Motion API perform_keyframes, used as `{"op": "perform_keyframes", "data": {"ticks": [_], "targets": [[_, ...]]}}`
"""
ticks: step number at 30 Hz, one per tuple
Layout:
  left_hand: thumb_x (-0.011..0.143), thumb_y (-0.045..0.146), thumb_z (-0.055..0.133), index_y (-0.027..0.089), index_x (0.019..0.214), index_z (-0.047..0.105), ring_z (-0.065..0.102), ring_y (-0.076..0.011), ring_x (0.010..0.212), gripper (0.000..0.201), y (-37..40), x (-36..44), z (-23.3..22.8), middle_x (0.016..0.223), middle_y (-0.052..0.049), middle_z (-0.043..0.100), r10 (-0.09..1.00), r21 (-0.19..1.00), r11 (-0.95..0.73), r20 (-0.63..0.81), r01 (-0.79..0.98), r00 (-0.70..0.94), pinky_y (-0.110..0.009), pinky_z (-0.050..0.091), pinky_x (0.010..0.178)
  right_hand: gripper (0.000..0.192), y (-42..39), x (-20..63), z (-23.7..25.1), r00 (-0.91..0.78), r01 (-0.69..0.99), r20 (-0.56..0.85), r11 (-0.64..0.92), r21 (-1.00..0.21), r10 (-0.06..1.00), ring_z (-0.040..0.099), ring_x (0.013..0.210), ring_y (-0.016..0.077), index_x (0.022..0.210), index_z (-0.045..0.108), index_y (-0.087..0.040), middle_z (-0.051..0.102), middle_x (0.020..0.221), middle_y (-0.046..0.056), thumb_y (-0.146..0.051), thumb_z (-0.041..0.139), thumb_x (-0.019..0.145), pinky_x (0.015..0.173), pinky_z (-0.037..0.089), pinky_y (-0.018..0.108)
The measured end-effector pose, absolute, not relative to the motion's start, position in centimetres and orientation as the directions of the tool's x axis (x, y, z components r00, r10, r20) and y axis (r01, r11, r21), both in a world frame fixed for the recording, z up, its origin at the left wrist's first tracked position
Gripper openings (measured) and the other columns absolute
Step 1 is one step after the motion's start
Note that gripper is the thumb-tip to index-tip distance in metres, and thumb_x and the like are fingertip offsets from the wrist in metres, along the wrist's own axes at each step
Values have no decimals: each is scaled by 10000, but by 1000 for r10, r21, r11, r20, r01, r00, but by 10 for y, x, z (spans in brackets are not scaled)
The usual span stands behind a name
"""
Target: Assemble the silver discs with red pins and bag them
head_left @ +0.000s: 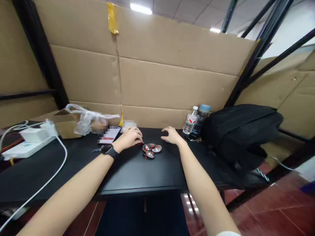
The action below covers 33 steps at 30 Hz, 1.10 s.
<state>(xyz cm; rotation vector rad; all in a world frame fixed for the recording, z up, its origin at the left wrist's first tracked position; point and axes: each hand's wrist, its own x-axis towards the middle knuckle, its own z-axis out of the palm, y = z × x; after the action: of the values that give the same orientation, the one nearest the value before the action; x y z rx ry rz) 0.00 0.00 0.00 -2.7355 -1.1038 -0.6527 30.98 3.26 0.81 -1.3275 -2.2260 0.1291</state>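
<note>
Both hands flank the metal discs (150, 154) at mid-table

And here we are at the table (142, 175), the metal discs sitting in one small cluster, roughly midway between front edge and back; at least four of them, shiny, trimmed with red, some overlapping; the exact count is too small to call!

In on the left comes the left hand (131, 136), fingers bent just beside the cluster, a bit of red (140, 143) right at the fingertips; whether that grip is clamped on anything, I cannot tell; over on the other side, the right hand (171, 136) hovers with thumb and fingers apart, a grip with nothing in it, near the discs but not touching them.

So how far along are we? Gathering looks largely done, by my judgement, with the discs together in one spot; what seems left is any order among them, for they lie loose, neither in a row nor in a neat pile, and that red bit sits outside the group.

Round the ground: a phone (110, 134) toward the back left corner; two bottles (190, 123) by the back edge; a black bag (236, 134) filling the right end.
</note>
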Motion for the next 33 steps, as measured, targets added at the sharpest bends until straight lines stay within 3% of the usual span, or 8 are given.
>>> {"op": "perform_keyframes", "data": {"ticks": [4,8,13,17,20,26,29,33], "targets": [[894,376,670,290,833,804,579,-264,1106,170,2,1,2,1073,-32,752,708,225,-612,583,758,398,-425,349,953,315,23,280,8,-458,613,496,666,-425,738,651,989,206,1111,702,-168,674,1120,100,-229,755,806,941,508,381],[845,450,685,240,796,801,659,-251,979,245,5,7,1,1000,-64,761,769,502,-542,619,674,158,-393,441,941,539,9,244,1,-517,429,580,777,-461,629,665,876,158,1269,609,-216,642,1191,78,-250,798,766,794,546,307],[770,460,731,184,773,798,698,-263,931,284,3,20,-2,966,-98,774,840,746,-511,538,427,66,-364,500,879,566,2,220,-8,-437,471,653,776,-419,618,661,866,156,1299,585,-230,621,1203,79,-256,799,776,836,555,315],[753,403,727,170,697,786,702,-255,865,247,-6,32,-2,875,-86,779,880,833,-464,473,302,49,-348,511,829,410,6,219,-14,-407,501,675,769,-398,615,663,862,163,1216,636,-194,642,1161,93,-246,747,825,845,561,315],[723,377,745,159,711,791,705,-262,856,224,-11,38,-2,859,-90,783,917,894,-390,399,219,4,-359,519,838,468,8,219,-16,-410,499,673,769,-400,615,673,888,176,1233,633,-192,664,1144,93,-273,784,798,864,560,323],[743,409,747,156,894,820,697,-299,1028,304,-10,37,-2,1003,-116,789,940,939,-337,340,72,-21,-406,502,960,538,7,218,-13,-403,509,680,768,-389,612,681,981,210,1268,635,-181,701,1148,104,-257,803,763,901,547,337],[822,440,670,175,851,818,690,-287,1040,305,-8,32,3,1010,-109,782,894,877,-444,448,185,18,-415,487,999,538,7,220,-10,-361,458,672,751,-476,647,702,901,190,1242,653,-192,729,1120,83,-280,824,739,816,559,307],[798,455,720,219,886,820,670,-273,1063,271,-6,25,6,1107,-97,744,801,701,-594,560,394,213,-419,469,1031,555,7,225,-7,-350,381,643,731,-566,681,718,842,178,1231,668,-220,756,1081,59,-352,842,720,728,548,282]]}}
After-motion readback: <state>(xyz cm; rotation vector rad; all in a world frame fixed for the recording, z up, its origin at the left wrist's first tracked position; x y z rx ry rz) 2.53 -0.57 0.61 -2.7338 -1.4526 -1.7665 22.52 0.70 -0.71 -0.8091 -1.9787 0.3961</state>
